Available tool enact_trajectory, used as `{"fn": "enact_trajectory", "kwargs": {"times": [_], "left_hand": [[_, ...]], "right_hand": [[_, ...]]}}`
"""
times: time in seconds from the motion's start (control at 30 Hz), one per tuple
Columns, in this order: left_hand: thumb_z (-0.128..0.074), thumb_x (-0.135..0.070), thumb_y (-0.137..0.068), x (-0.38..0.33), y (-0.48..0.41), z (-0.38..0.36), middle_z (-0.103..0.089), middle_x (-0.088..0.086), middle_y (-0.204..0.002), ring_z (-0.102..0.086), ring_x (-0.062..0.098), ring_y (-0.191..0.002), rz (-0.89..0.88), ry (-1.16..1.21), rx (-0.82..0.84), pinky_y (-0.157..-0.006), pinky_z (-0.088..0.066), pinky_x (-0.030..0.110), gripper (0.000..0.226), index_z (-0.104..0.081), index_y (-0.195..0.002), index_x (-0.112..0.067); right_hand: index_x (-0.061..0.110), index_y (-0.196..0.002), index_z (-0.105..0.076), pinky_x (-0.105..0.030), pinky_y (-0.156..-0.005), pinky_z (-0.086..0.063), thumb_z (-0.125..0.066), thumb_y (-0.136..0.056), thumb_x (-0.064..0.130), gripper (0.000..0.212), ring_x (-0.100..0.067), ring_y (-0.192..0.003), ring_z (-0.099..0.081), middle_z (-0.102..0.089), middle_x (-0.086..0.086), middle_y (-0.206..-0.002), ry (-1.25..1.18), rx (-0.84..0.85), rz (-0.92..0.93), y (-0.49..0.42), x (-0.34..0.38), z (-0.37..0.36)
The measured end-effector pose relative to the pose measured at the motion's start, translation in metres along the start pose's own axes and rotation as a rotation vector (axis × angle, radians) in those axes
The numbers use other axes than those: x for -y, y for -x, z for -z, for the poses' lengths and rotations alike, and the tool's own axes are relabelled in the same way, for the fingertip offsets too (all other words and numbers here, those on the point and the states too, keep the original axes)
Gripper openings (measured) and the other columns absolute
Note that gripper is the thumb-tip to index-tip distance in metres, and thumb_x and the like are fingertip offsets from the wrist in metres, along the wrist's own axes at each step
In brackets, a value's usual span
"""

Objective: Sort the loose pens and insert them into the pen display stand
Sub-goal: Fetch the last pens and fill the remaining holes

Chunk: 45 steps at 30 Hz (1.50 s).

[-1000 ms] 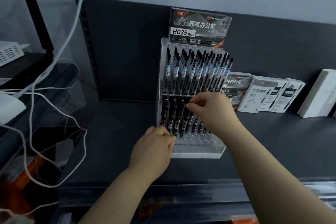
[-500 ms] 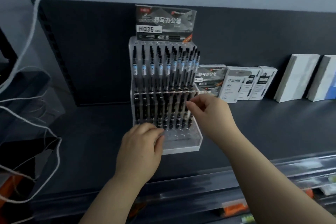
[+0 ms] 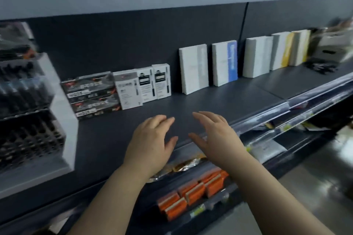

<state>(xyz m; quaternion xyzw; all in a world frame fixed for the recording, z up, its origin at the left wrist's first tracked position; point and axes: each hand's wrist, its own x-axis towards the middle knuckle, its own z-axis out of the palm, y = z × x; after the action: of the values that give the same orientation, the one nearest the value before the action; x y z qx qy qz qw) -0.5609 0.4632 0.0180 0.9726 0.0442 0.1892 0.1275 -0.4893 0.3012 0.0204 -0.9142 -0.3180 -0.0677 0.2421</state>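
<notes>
Head view: left hand (image 3: 150, 143) and right hand (image 3: 215, 137) hover empty, fingers spread, over the shelf (image 3: 219, 105) right of the pen stand (image 3: 63, 112); next, I'd guess, comes fetching another loose pen.

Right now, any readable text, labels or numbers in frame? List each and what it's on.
Nothing reads; the frame is motion-blurred.
On the dark pen boxes: white and orange print, blurred.
On the white pen boxes: black labels, too blurred.
On the white book with blue band: vertical lettering, unreadable.
On the pen display stand: header card blurred, unreadable.
</notes>
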Motion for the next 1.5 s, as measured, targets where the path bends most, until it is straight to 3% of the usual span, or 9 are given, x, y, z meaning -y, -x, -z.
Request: {"fn": "enact_trajectory", "kwargs": {"times": [0.2,0.47,0.87,1.23,1.5], "left_hand": [[-0.047,-0.045,-0.093,-0.106,-0.054,-0.053,-0.033,-0.007,-0.147,-0.026,0.012,-0.136,-0.050,0.039,0.031,-0.111,-0.019,0.026,0.058,-0.030,-0.146,-0.028],[-0.046,-0.048,-0.092,-0.188,-0.137,-0.112,-0.030,-0.006,-0.150,-0.023,0.013,-0.138,-0.088,0.051,0.093,-0.111,-0.020,0.027,0.060,-0.028,-0.147,-0.028],[-0.047,-0.047,-0.092,-0.294,-0.325,-0.244,-0.036,-0.008,-0.145,-0.031,0.014,-0.133,-0.074,0.222,0.165,-0.106,-0.032,0.030,0.056,-0.034,-0.144,-0.028],[-0.046,-0.050,-0.092,-0.382,-0.444,-0.329,-0.037,-0.010,-0.144,-0.034,0.012,-0.132,-0.070,0.205,0.282,-0.104,-0.035,0.029,0.056,-0.034,-0.143,-0.031],[-0.051,-0.048,-0.090,-0.489,-0.532,-0.419,-0.050,-0.011,-0.118,-0.051,0.006,-0.097,0.137,0.326,0.349,-0.084,-0.042,0.023,0.050,-0.045,-0.136,-0.028]], "right_hand": [[0.023,-0.145,-0.033,-0.027,-0.111,-0.023,-0.051,-0.092,0.044,0.059,-0.017,-0.137,-0.025,-0.034,0.004,-0.148,0.045,-0.041,-0.080,0.024,-0.116,0.063],[0.028,-0.146,-0.028,-0.026,-0.112,-0.020,-0.048,-0.093,0.047,0.061,-0.014,-0.140,-0.019,-0.028,0.007,-0.151,0.077,-0.043,-0.172,0.008,-0.229,0.106],[0.026,-0.142,-0.038,-0.027,-0.108,-0.028,-0.051,-0.092,0.045,0.055,-0.015,-0.133,-0.032,-0.039,0.008,-0.143,0.152,0.051,-0.277,-0.095,-0.443,0.145],[0.022,-0.138,-0.044,-0.029,-0.105,-0.035,-0.052,-0.093,0.038,0.048,-0.018,-0.128,-0.041,-0.044,0.004,-0.139,0.089,0.029,-0.350,-0.174,-0.620,0.192],[0.017,-0.135,-0.048,-0.035,-0.103,-0.039,-0.051,-0.094,0.033,0.044,-0.021,-0.126,-0.043,-0.046,0.000,-0.137,0.024,0.067,-0.273,-0.233,-0.780,0.223]]}}
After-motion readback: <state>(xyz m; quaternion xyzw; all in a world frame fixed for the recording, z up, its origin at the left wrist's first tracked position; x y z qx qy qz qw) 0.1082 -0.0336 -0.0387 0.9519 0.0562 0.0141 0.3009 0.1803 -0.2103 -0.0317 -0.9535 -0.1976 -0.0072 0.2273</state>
